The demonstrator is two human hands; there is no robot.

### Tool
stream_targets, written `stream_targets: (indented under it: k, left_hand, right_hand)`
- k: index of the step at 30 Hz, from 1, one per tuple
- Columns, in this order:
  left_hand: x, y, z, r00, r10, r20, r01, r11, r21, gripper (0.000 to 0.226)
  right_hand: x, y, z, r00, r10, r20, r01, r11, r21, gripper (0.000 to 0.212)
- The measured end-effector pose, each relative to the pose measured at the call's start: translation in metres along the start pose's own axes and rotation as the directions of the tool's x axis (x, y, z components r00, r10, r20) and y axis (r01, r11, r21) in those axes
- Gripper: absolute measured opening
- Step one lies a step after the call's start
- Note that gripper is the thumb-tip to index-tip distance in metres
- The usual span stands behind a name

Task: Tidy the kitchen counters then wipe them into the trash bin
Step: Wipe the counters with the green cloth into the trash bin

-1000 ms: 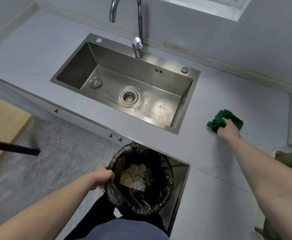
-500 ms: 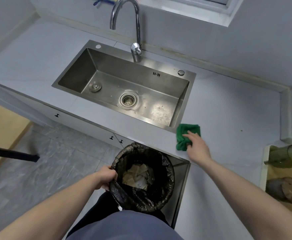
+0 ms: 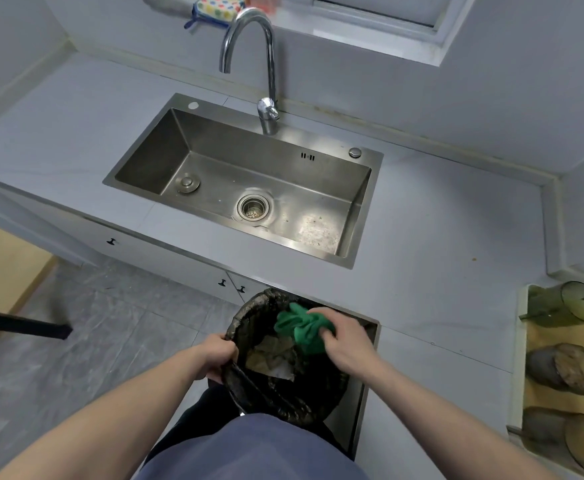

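Bunched into a crumpled wad, the green cloth is gripped by the curled fingers of the right hand and held over the open mouth of the trash bin, above the scraps of paper lying inside its black liner. The bin's near-left rim is clamped by the left hand, fingers wrapped round the liner edge, and the bin is held against the front edge of the grey counter, below the steel sink and its curved tap. Lidded glass jars are seen lying on a tray at the far right.
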State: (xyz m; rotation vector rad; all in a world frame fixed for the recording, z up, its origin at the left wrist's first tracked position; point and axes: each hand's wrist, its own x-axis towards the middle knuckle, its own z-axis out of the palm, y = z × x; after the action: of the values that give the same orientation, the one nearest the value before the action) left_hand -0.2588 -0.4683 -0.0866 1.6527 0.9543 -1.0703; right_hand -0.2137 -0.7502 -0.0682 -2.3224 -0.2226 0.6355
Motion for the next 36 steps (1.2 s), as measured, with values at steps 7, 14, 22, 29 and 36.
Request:
stream_targets:
  k: [7, 14, 22, 29, 36]
  left_hand:
    - [0.002, 0.000, 0.002, 1.000, 0.003, 0.004, -0.003, 1.000, 0.009, 0.040]
    - [0.005, 0.000, 0.006, 1.000, 0.006, 0.005, -0.006, 1.000, 0.007, 0.041]
    - [0.007, 0.000, 0.006, 1.000, -0.013, -0.001, 0.014, 1.000, 0.025, 0.043]
    - [0.001, 0.004, 0.008, 1.000, -0.007, 0.010, 0.007, 0.998, 0.056, 0.043]
    - [-0.004, 0.008, 0.003, 1.000, 0.001, 0.005, -0.001, 0.997, 0.079, 0.041]
  right_hand:
    - [0.002, 0.040, -0.097, 0.901, 0.180, -0.395, -0.098, 0.971, 0.219, 0.041]
    - [0.017, 0.108, -0.151, 0.777, 0.384, -0.499, -0.366, 0.920, 0.138, 0.047]
    - [0.013, 0.091, -0.082, 0.803, 0.457, -0.383, -0.501, 0.866, -0.018, 0.057]
    - [0.003, 0.017, -0.004, 0.939, 0.263, -0.222, -0.280, 0.959, -0.048, 0.046]
    - [-0.007, -0.015, 0.017, 0.988, 0.156, -0.016, -0.152, 0.980, 0.132, 0.039]
